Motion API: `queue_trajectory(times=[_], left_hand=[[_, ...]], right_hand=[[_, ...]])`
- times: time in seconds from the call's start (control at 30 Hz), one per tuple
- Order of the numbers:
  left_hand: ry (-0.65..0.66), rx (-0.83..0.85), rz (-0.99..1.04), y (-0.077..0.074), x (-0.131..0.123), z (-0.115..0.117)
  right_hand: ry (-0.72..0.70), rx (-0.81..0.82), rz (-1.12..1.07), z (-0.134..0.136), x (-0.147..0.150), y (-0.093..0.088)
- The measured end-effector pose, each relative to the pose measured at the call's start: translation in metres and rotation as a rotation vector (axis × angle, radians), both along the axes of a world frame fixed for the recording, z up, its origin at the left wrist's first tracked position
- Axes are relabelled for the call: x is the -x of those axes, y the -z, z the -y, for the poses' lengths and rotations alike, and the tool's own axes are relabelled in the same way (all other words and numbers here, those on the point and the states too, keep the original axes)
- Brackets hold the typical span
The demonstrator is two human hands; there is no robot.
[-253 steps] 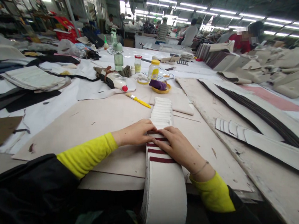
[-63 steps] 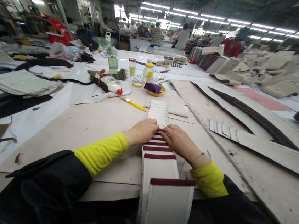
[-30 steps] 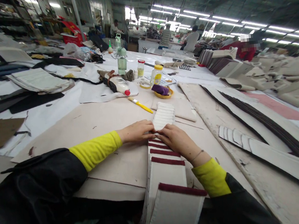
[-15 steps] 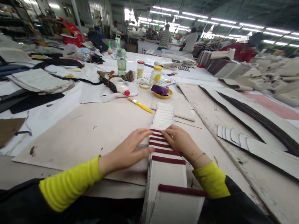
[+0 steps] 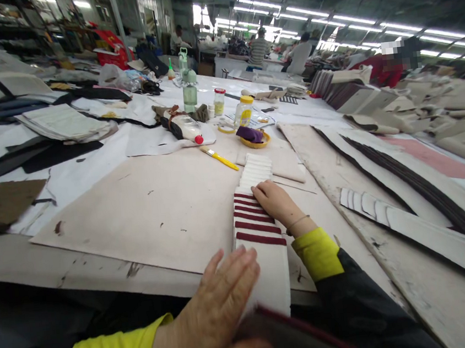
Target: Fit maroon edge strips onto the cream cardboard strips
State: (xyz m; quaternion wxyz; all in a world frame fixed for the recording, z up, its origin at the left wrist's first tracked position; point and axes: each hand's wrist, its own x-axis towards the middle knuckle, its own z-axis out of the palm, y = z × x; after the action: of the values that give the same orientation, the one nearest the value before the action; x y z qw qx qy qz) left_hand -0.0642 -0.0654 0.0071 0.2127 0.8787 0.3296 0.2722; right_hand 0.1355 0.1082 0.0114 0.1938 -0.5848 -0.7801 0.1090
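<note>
A row of overlapping off-white pieces with dark red edge strips (image 5: 259, 236) runs from the table toward me, with plain white layered ends (image 5: 257, 168) at its far end. My right hand (image 5: 274, 200) rests on the right side of the row near the far red strips, fingers bent over the edge. Low in front, my left hand (image 5: 217, 308) is spread beside the near end of the row. Under its thumb side, a dark, blurred piece with a red edge (image 5: 298, 327) is tilted.
A yellow brush (image 5: 220, 158), a yellow dish with purple cloth (image 5: 253, 137), jars (image 5: 243, 112) and bottles (image 5: 189, 92) stand beyond the row. Long layered strips (image 5: 417, 193) lie right. Stacked sheets (image 5: 65, 123) are at left. People sit farther back.
My left hand has left the far red strips and come down toward me. The nearest piece has swung and now shows a dark face. My right hand remains on the row.
</note>
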Motion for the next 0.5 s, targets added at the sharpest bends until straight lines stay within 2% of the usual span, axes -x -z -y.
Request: queue_trajectory(times=[0.07,0.13,0.23,0.3,0.43,0.5], left_hand=[[-0.16,0.057,0.005,0.009,-0.008,-0.011],[-0.23,0.196,0.007,0.015,-0.013,-0.022],[-0.262,0.397,0.015,0.018,-0.015,-0.03],[-0.273,0.462,0.031,0.018,-0.014,-0.031],[-0.258,0.464,0.083,0.02,-0.014,-0.032],[-0.229,0.443,0.114,0.021,-0.013,-0.033]], right_hand=[[0.029,0.014,-0.079,-0.005,-0.001,-0.001],[0.057,0.037,-0.169,-0.007,-0.004,-0.006],[0.062,0.121,-0.336,-0.002,-0.015,-0.017],[0.039,0.232,-0.512,0.007,-0.022,-0.023],[-0.022,0.568,-1.045,0.028,-0.03,-0.025],[-0.061,0.667,-1.199,0.036,-0.031,-0.023]])
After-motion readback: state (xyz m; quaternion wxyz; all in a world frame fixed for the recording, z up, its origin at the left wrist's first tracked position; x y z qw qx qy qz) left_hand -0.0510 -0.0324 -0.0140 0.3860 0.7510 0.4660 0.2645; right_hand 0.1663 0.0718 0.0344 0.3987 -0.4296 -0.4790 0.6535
